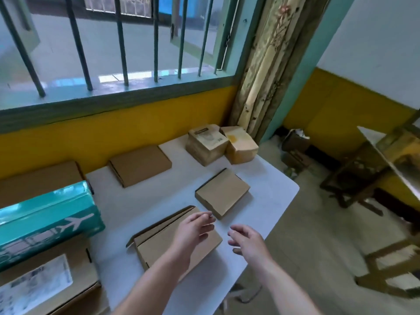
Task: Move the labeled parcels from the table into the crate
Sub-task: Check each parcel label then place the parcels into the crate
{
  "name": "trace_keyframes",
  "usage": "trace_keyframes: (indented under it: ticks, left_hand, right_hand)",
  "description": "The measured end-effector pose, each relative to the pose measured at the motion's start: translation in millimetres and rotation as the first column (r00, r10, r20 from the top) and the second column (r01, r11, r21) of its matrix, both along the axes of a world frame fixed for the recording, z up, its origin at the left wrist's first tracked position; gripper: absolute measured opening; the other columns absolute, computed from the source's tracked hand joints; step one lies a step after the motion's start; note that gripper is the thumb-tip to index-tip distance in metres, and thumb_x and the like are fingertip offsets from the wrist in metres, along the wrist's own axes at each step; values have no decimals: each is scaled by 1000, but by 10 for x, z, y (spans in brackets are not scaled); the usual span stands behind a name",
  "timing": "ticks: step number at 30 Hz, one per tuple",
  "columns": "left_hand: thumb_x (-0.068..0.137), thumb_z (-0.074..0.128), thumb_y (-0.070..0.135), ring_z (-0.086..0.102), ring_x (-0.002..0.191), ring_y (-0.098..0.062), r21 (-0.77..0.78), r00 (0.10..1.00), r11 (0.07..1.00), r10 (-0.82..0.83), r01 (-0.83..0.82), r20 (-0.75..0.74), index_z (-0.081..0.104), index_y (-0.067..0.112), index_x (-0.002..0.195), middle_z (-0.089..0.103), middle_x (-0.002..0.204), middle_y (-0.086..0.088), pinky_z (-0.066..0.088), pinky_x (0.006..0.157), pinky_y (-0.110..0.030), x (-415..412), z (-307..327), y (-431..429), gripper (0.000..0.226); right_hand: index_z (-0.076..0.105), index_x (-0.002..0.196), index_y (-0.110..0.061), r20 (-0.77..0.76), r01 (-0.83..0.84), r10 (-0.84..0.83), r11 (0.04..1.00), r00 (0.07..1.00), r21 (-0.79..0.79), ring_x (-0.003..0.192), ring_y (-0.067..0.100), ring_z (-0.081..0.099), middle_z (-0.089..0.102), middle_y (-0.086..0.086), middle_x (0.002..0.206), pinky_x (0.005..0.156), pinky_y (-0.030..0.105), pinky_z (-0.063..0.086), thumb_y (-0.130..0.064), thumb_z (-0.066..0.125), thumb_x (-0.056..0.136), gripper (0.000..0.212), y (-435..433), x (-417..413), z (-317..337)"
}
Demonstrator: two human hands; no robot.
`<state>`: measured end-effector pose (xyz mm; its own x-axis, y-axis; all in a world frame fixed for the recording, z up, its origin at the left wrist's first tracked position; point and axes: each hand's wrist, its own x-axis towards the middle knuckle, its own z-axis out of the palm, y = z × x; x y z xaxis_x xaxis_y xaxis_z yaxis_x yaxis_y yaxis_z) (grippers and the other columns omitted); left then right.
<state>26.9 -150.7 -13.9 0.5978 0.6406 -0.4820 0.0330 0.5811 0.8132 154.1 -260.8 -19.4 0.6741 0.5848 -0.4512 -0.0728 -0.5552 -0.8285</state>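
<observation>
Near flat brown cardboard parcel (159, 244), overhung by left hand (194, 230) and right hand (248, 243), fingers (204, 221) loosely spread, apparently empty; opposite edges are best gripped, lift kept level.

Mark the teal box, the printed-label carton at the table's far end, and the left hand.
teal box (45, 226): head view, on the face left of the plane print.
printed-label carton (208, 139): head view, on its top label.
left hand (194, 228): head view, on the back of the hand.

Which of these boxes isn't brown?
The teal box with the white aeroplane printed on it, at the left; every other box is brown cardboard.
</observation>
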Motion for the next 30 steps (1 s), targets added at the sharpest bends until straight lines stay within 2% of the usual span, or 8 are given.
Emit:
trace_keyframes:
  ticks: [4, 12, 16, 20, 24, 25, 28, 30]
  left_hand:
    - [98, 54, 20, 67, 99, -17, -2, 998, 999, 53, -53, -27, 70, 17, 106, 75, 106, 0, 47, 94, -32, 510, -64, 171, 18]
    - [99, 52, 19, 67, 93, -16, -16, 961, 971, 233, -238, -150, 69, 16, 106, 76, 104, -1, 47, 81, -26, 1584, -245, 442, 18]
    - [99, 53, 20, 67, 87, -12, -13, 942, 963, 261, -270, -211, 68, 16, 106, 76, 98, 4, 48, 79, -25, 2144, -300, 584, 18]
    - [99, 54, 22, 68, 86, -10, -7, 932, 960, 271, -281, -239, 69, 17, 107, 77, 96, 6, 49, 77, -24, 2502, -321, 717, 18]
    - [98, 55, 24, 69, 90, -10, 11, 916, 950, 303, -311, -264, 70, 19, 107, 77, 98, 7, 49, 79, -24, 2673, -361, 862, 19]
    - [98, 55, 25, 69, 89, -9, 10, 913, 949, 307, -316, -270, 70, 19, 107, 77, 97, 8, 49, 79, -24, 2690, -373, 884, 18]
    - [98, 55, 24, 69, 86, -8, 11, 904, 943, 323, -333, -281, 70, 19, 106, 77, 97, 8, 48, 76, -24, 2709, -406, 900, 18]
    - [98, 54, 23, 68, 85, -8, 14, 897, 939, 332, -343, -292, 70, 20, 105, 77, 96, 8, 47, 76, -24, 2699, -432, 886, 18]
  right_hand:
    - [62, 111, -18, -14, 17, -17, 1000, 1000, 2, 88, 14, 66, 66, -1, 96, 69, 24, 53, -20, 58, 93, 18, 356, 686, -71]
    - [48, 134, -14, -34, 50, -48, 997, 998, 62, 92, 21, 64, 59, -4, 100, 91, 42, 51, -23, 56, 95, 41, 1268, 2330, -358]
    - [39, 144, -17, -11, 141, -140, 985, 990, 96, 92, 22, 64, 59, 5, 120, 89, 41, 52, -32, 57, 93, 56, 1726, 3089, -469]
    - [32, 147, -21, -30, 253, -251, 962, 968, 107, 103, 28, 64, 58, 12, 131, 97, 45, 50, -45, 61, 87, 71, 2129, 3590, -598]
    - [31, 148, -26, -39, 261, -258, 962, 965, 76, 79, 20, 62, 45, 4, 144, 85, 40, 56, -52, 63, 84, 77, 2483, 3839, -700]
    - [30, 148, -27, -53, 254, -251, 964, 967, 74, 81, 21, 61, 43, 3, 145, 84, 39, 56, -52, 64, 84, 77, 2538, 3874, -740]
    - [39, 145, -25, -117, 251, -241, 965, 963, 74, 113, 29, 56, 48, 3, 143, 97, 47, 50, -43, 70, 83, 72, 2631, 3981, -861]
    - [48, 138, -19, -124, 248, -236, 965, 964, 88, 117, 29, 55, 56, 3, 133, 101, 46, 47, -38, 72, 82, 64, 2623, 4010, -911]
